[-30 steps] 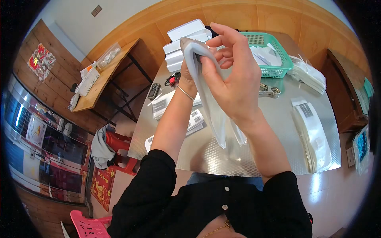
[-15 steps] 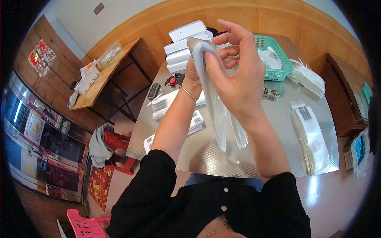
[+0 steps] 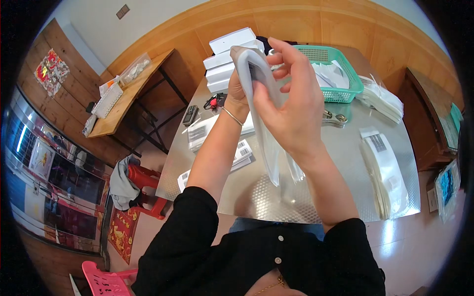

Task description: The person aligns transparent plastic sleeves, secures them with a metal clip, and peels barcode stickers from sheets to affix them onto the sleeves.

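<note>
My left hand (image 3: 237, 92) is mostly hidden behind a bent bundle of clear and whitish plastic bags (image 3: 260, 108), closed round it near its top. The bundle loops over in a narrow arch, and its loose ends hang down above the table. On the near side is my right hand (image 3: 296, 106). Its thumb rests against the inside of the fold, while the other fingers are spread and slightly curled to the right of the bundle.
On the metal-topped table (image 3: 266, 202) are stacked white boxes (image 3: 220, 74), a green basket (image 3: 353, 91) with white pieces, scissors (image 3: 336, 118), a black handset (image 3: 190, 114) and barcoded white packs (image 3: 200, 134). More plastic bags (image 3: 387, 172) lie at right. A red stool (image 3: 143, 177) stands left.
My right hand's fingers have spread and lowered slightly away from the top of the bundle. The fold has opened a little wider; my left hand keeps its hold.
</note>
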{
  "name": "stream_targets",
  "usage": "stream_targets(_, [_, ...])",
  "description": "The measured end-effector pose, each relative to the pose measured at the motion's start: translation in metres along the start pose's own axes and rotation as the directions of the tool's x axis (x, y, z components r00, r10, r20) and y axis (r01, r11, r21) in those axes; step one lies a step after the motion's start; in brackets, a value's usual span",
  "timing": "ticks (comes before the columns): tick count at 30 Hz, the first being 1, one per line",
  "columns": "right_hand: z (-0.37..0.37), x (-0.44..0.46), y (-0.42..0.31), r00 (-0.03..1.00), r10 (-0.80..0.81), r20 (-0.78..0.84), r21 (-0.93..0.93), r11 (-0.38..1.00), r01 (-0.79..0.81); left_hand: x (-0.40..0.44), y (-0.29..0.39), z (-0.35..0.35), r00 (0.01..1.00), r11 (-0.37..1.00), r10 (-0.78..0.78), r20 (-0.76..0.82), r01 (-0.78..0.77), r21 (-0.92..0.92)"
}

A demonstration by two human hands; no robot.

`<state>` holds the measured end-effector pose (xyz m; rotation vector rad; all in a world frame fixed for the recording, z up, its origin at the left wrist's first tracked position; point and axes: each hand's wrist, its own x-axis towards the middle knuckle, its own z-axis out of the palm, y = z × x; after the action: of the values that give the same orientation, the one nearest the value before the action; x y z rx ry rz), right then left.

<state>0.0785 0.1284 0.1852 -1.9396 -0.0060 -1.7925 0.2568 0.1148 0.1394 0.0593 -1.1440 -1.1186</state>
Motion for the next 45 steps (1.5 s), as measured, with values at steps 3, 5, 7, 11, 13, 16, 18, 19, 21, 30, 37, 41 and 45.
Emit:
stream_targets(3, [-0.004, -0.008, 0.003, 0.999, 0.037, 0.039, -0.076, 0.996, -0.034, 0.007, 0.013, 0.011, 0.982, 0.996, 0.028, 0.186, -0.012, -0.089])
stream_targets(5, [-0.007, -0.013, 0.005, 0.993, 0.094, 0.072, -0.101, 0.991, -0.086, 0.004, 0.021, -0.003, 0.99, 0.998, 0.063, 0.124, -0.063, -0.005])
stream_targets(7, [-0.007, -0.017, 0.011, 0.985, 0.144, 0.096, -0.095, 0.986, -0.135, 0.007, 0.027, -0.012, 0.991, 0.991, 0.083, 0.106, -0.093, 0.097])
stream_targets(11, [-0.012, -0.018, 0.016, 0.975, 0.18, 0.127, -0.088, 0.982, -0.169, 0.013, 0.028, -0.005, 0.974, 0.999, 0.018, 0.227, -0.025, 0.029])
stream_targets(13, [-0.017, -0.016, 0.015, 0.974, 0.179, 0.138, -0.113, 0.98, -0.164, 0.017, 0.029, 0.013, 0.948, 0.997, -0.003, 0.317, 0.028, -0.076])
stream_targets(16, [-0.024, -0.01, 0.011, 0.969, 0.191, 0.157, -0.16, 0.973, -0.165, 0.018, 0.029, 0.01, 0.927, 0.993, 0.029, 0.375, 0.017, -0.118])
stream_targets(18, [-0.026, -0.007, 0.01, 0.966, 0.197, 0.165, -0.18, 0.97, -0.167, 0.017, 0.028, 0.008, 0.924, 0.994, 0.059, 0.378, -0.021, -0.103])
stream_targets(19, [-0.027, -0.005, 0.01, 0.967, 0.196, 0.165, -0.182, 0.969, -0.165, 0.016, 0.027, 0.009, 0.924, 0.995, 0.071, 0.377, -0.038, -0.094])
stream_targets(21, [-0.027, -0.004, 0.011, 0.966, 0.196, 0.166, -0.19, 0.968, -0.164, 0.016, 0.026, 0.01, 0.925, 0.994, 0.079, 0.372, -0.043, -0.103])
stream_targets(30, [-0.034, -0.015, 0.018, 0.861, 0.413, 0.297, -0.253, 0.904, -0.346, 0.013, 0.031, 0.021, 0.986, 0.981, 0.035, 0.164, -0.065, 0.181])
stream_targets(37, [-0.031, -0.028, 0.054, 0.8, 0.459, 0.385, -0.196, 0.888, -0.416, 0.005, 0.063, 0.0, 0.999, 0.826, 0.012, 0.052, -0.039, 0.562])
stream_targets(41, [-0.023, -0.02, 0.081, 0.908, 0.29, 0.304, -0.124, 0.956, -0.264, 0.005, 0.071, 0.062, 0.996, 0.674, -0.035, 0.077, -0.033, 0.738])
stream_targets(45, [-0.014, 0.015, 0.104, 0.932, 0.27, 0.24, 0.364, 0.865, -0.345, 0.0, 0.08, 0.058, 0.948, 0.516, 0.027, 0.316, -0.284, 0.808])
